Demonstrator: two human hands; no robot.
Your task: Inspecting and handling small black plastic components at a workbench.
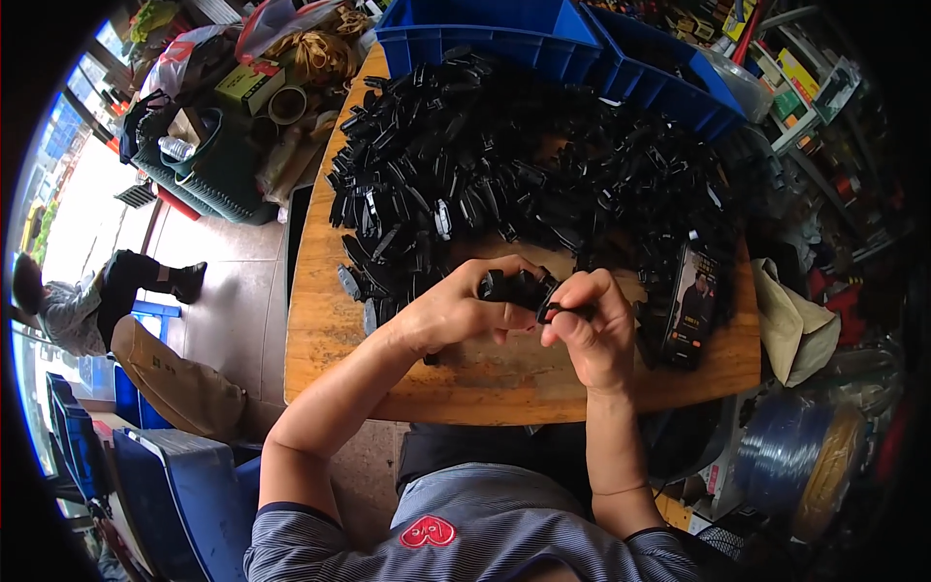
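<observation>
Over the near part of the wooden table point(325, 335), my left hand point(451, 308) is closed around small black plastic parts point(519, 287). My right hand point(603, 335) pinches the right end of a black piece against them, thumb and fingertips together. Whether the two hands grip one joined part or separate ones cannot be made out. Just beyond my hands spreads a big heap of similar black plastic parts point(456, 175), a few with shiny, silvery faces.
A lit phone point(689, 306) lies right of my hands. Blue plastic bins point(495, 48) stand along the table's far side. At right are a beige cloth point(795, 320) and wrapped spools point(795, 456). Another person point(78, 301) sits far left, near a dark green basket point(213, 165).
</observation>
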